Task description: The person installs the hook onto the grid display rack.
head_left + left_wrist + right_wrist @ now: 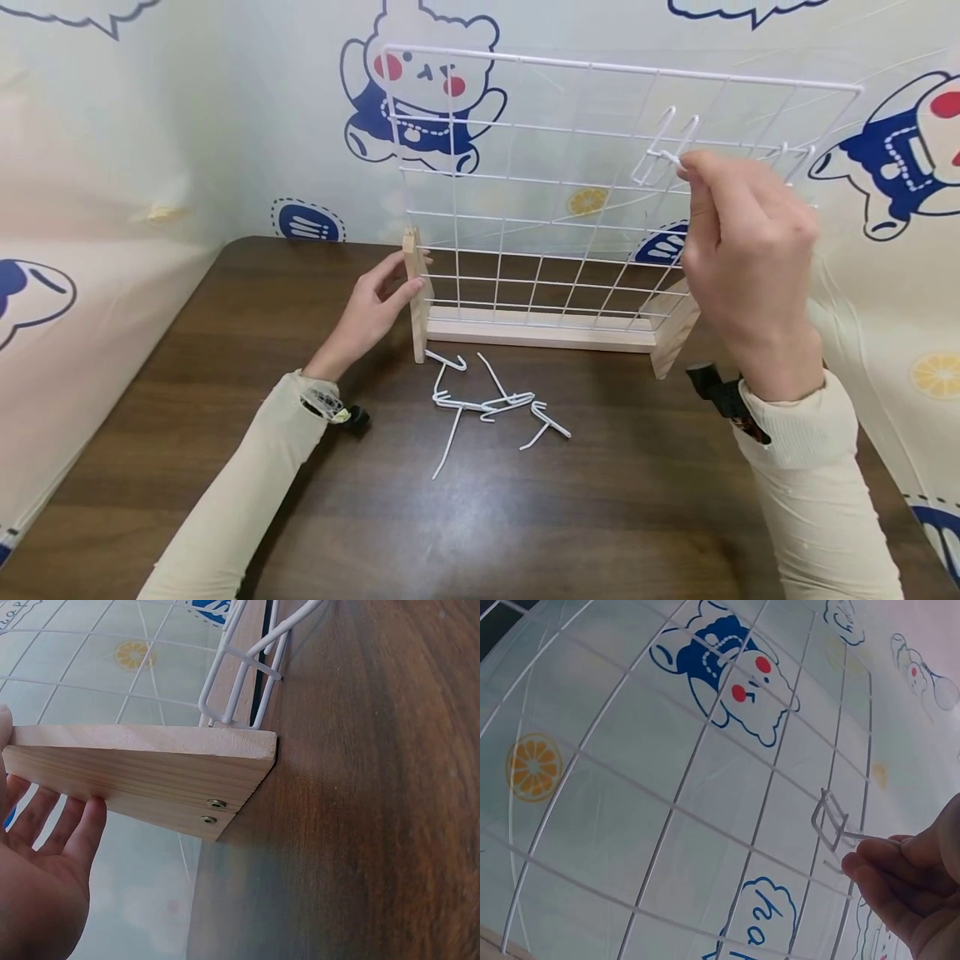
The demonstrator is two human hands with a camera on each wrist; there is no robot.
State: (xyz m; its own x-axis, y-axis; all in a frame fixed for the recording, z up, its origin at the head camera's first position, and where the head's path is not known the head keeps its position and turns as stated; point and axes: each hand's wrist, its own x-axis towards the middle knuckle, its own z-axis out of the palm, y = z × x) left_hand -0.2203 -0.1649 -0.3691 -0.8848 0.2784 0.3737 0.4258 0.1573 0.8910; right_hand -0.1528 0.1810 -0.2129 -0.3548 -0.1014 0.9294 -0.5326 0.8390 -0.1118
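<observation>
My right hand (750, 233) pinches a white wire hook (660, 158) between thumb and fingers at the upper right of a white wire grid panel (517, 175). In the right wrist view, the hook's bent frame (831, 821) is close to the grid wires; whether it touches them I cannot tell. My left hand (371, 300) holds the wooden side support (415, 292) of the stand, thumb on the near side. Its fingertips rest on the board's outer face (142, 780) in the left wrist view. Another white hook (798, 158) hangs on the grid, partly behind my right hand.
Several loose white hooks (465, 406) lie tangled on the brown table (420, 533) before the stand. A wooden base bar (540, 330) joins the left support to the right support (671, 329). Behind the grid hangs a printed sheet (247, 108).
</observation>
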